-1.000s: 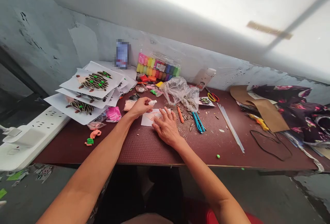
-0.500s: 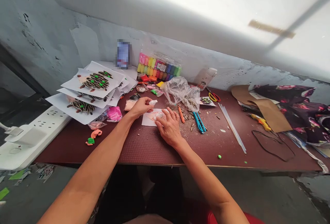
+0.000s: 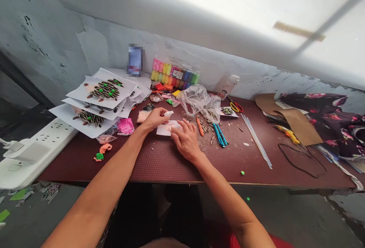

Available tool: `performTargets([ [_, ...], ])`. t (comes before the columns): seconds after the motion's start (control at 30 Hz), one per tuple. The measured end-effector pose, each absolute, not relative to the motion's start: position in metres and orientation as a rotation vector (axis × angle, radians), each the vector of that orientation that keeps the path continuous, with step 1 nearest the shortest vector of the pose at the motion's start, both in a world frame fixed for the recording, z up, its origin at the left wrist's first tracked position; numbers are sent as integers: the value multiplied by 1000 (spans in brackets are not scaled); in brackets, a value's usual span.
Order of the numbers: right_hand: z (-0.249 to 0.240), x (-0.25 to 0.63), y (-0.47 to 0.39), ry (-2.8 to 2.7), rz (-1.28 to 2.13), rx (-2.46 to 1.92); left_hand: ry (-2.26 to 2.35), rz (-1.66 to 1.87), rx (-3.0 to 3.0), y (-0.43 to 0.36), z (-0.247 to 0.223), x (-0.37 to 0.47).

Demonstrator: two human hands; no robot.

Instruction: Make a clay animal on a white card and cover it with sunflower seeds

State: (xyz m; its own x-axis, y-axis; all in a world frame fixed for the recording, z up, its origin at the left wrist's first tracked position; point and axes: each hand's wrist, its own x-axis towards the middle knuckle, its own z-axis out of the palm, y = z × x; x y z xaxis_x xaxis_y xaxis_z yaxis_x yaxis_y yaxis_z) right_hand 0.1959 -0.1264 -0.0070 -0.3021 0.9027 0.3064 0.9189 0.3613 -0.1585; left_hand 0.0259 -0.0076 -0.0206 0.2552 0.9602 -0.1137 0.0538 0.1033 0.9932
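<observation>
A small white card (image 3: 164,131) with an orange-pink drawing lies on the dark red table (image 3: 159,164). My left hand (image 3: 156,118) pinches a small whitish lump (image 3: 168,114) just above the card's upper edge. My right hand (image 3: 186,137) lies over the card's right side with its fingers spread and hides part of it. Behind my left hand rests a pale pink lump (image 3: 143,116). To the right of my right hand are an orange tool (image 3: 200,126), a teal cutter (image 3: 220,135) and scattered striped seeds (image 3: 207,128).
Stacked seed-decorated sheets (image 3: 105,105) and a white power strip (image 3: 25,160) stand at the left. Behind are packs of coloured clay (image 3: 174,75), a plastic bag (image 3: 195,99) and a bottle (image 3: 228,86). Scissors (image 3: 236,107), clear sticks (image 3: 256,141) and a yellow glue gun (image 3: 289,135) lie at the right.
The view has shifted slightly. A small green bit near the table's front right edge has dropped out of place, and one now shows below the edge. Both hands stay nearly still.
</observation>
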Motion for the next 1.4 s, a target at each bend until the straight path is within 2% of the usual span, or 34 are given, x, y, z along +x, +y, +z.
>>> performTargets([
  [0.23, -7, 196, -126, -2232, -119, -1755, 1105, 886, 1259, -7, -19, 25],
  [0.7, 11, 182, -111, -2467, 57, -1805, 1100, 911, 1249, -8, -19, 27],
  [1.1, -6, 195, -104, -2177, 8, -1736, 1125, 900, 1231, -9, -17, 29],
  [1.4, -6, 193, -109, -2271, 38, -1751, 1113, 896, 1221, -10, -15, 29],
])
